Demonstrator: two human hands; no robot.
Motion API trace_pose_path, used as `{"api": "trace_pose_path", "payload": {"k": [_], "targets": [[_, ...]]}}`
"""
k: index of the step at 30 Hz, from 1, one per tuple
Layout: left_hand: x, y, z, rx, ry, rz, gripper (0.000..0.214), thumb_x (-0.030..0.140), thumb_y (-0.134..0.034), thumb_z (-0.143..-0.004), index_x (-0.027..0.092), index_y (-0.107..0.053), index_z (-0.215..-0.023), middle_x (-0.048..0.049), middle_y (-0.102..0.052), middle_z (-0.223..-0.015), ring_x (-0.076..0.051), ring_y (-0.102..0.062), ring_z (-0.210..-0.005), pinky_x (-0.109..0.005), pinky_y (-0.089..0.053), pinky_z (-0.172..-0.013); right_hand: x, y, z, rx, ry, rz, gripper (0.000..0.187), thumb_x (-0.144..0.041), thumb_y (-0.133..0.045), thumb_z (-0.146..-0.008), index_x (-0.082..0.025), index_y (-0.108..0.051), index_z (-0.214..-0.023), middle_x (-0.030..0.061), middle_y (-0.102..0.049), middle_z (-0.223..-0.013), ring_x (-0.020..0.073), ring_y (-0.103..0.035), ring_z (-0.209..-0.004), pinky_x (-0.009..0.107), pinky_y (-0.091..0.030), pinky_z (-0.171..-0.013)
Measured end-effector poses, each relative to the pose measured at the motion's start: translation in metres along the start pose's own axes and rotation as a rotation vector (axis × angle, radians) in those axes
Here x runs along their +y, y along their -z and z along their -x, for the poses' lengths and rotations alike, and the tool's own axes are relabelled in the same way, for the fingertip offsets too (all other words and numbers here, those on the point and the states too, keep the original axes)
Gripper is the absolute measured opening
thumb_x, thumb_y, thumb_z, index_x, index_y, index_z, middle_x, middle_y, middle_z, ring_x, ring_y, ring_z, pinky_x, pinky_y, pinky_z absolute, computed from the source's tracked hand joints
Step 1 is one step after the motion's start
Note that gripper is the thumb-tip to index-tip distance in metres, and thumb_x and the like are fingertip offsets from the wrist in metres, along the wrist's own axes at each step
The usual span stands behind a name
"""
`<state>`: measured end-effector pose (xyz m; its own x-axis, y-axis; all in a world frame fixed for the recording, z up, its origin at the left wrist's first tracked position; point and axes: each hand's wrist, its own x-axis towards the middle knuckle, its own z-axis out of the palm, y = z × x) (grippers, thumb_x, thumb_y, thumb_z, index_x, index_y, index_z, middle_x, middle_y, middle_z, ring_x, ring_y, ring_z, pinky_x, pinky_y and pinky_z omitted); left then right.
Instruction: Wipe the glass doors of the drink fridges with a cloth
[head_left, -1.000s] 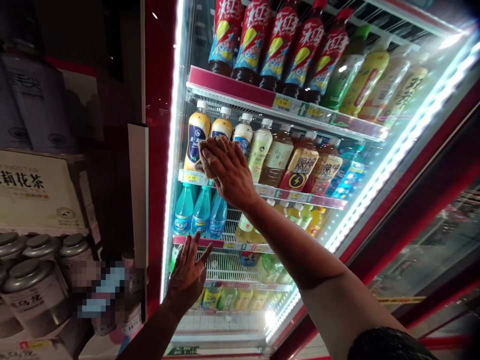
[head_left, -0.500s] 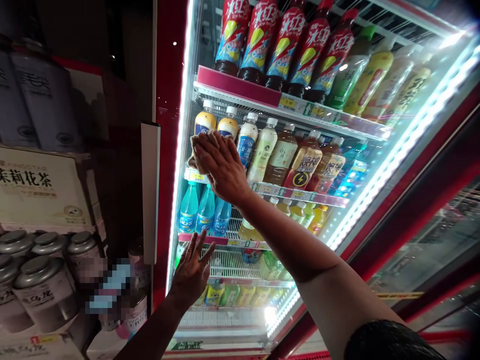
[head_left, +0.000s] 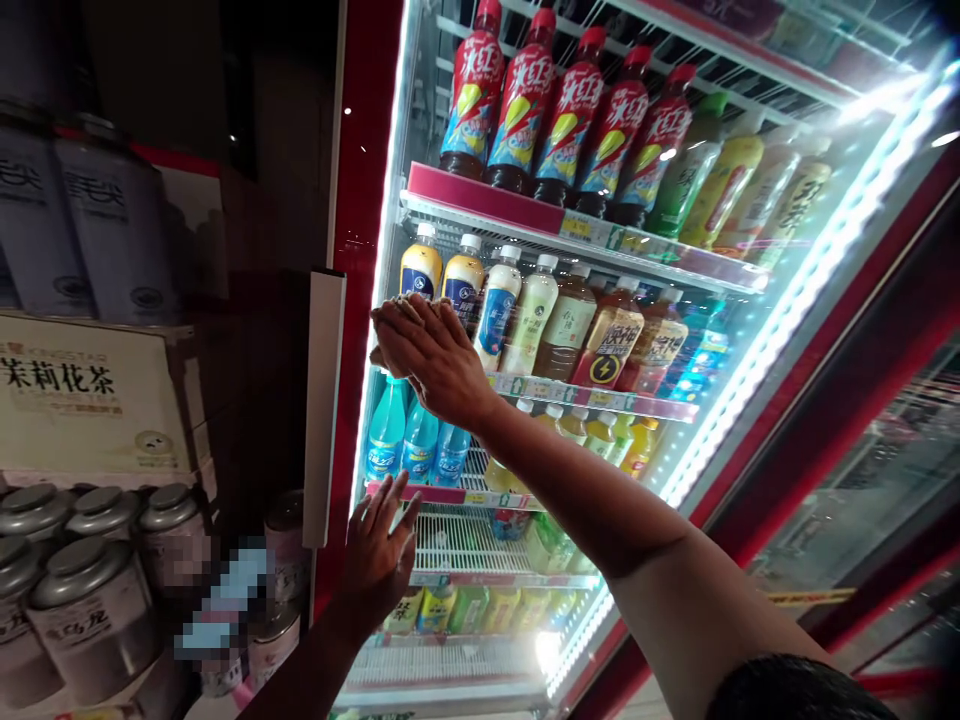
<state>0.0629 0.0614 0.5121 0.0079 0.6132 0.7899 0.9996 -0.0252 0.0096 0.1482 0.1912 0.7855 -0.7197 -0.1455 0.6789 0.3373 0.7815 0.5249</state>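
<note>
My right hand (head_left: 433, 358) presses a brown cloth (head_left: 377, 352) flat on the glass door (head_left: 465, 545) of a lit drinks cooler, close to its left edge. Most of the cloth is hidden under the palm. Behind the glass there, yellow-and-navy bottles (head_left: 421, 268) stand on a shelf, and blue bottles (head_left: 387, 430) are one shelf lower. Lower down, my left hand (head_left: 381, 550) is open, its fingers spread and its fingertips at the glass by the pink shelf strip. It holds nothing.
Red-labelled iced tea bottles (head_left: 517, 110) line an upper shelf. A white vertical handle (head_left: 325, 410) stands out left of the glass. Metal tea tins (head_left: 82, 610) and a tea box (head_left: 90, 400) crowd the left side. Another red-framed door (head_left: 840, 410) is at right.
My right hand and the cloth have slid slightly left and down relative to the bottles. The whole view has shifted a little. My left hand stays low on the glass.
</note>
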Motion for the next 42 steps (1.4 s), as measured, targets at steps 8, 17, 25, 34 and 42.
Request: {"api": "trace_pose_path", "payload": {"k": [8, 17, 25, 34, 42], "targets": [[-0.01, 0.002, 0.003, -0.037, 0.092, 0.055, 0.078, 0.014, -0.051, -0.093, 0.031, -0.024, -0.164, -0.0006, -0.013, -0.175, -0.027, -0.006, -0.163, -0.05, -0.018, -0.133, 0.007, 0.003, -0.018, 0.084, -0.118, -0.002, 0.07, -0.018, -0.041, -0.101, -0.035, -0.021, -0.166, -0.0051, -0.033, -0.171, 0.0218, -0.012, -0.164, 0.056, -0.009, -0.136], [-0.012, 0.002, 0.004, -0.07, 0.059, 0.047, 0.089, 0.011, -0.054, -0.09, 0.029, -0.011, -0.166, -0.0064, -0.01, -0.174, -0.033, -0.007, -0.161, -0.058, -0.029, -0.128, 0.004, 0.005, -0.027, 0.038, -0.142, -0.024, 0.063, -0.023, -0.04, -0.102, -0.034, -0.031, -0.164, -0.0067, -0.03, -0.172, 0.0227, -0.011, -0.164, 0.055, -0.009, -0.137], [-0.024, 0.004, 0.007, -0.137, 0.011, 0.063, 0.083, 0.015, -0.058, -0.091, 0.028, -0.023, -0.165, -0.0056, -0.006, -0.175, -0.031, -0.004, -0.162, -0.054, -0.026, -0.13, -0.017, -0.005, -0.023, -0.045, -0.077, -0.107, 0.063, -0.022, -0.037, -0.101, -0.038, -0.034, -0.162, -0.0101, -0.036, -0.169, 0.0216, -0.013, -0.164, 0.058, -0.007, -0.137], [-0.027, 0.012, 0.005, -0.255, 0.027, 0.112, 0.081, 0.014, -0.057, -0.093, 0.026, -0.022, -0.164, -0.0065, -0.009, -0.175, -0.03, 0.002, -0.162, -0.058, -0.026, -0.13, 0.003, 0.006, -0.034, 0.104, -0.197, -0.185, 0.054, -0.042, -0.048, -0.1, -0.039, -0.048, -0.154, -0.0102, -0.039, -0.166, 0.0273, -0.024, -0.161, 0.052, -0.007, -0.135], [-0.027, 0.016, 0.003, -0.361, 0.061, 0.123, 0.081, 0.014, -0.058, -0.092, 0.024, -0.022, -0.164, -0.0068, -0.005, -0.176, -0.03, 0.007, -0.162, -0.056, -0.018, -0.133, 0.027, 0.012, -0.026, 0.258, -0.104, -0.055, 0.064, -0.051, -0.023, -0.103, -0.022, -0.052, -0.152, 0.0005, -0.046, -0.161, 0.0382, -0.033, -0.151, 0.053, -0.018, -0.123]]}}
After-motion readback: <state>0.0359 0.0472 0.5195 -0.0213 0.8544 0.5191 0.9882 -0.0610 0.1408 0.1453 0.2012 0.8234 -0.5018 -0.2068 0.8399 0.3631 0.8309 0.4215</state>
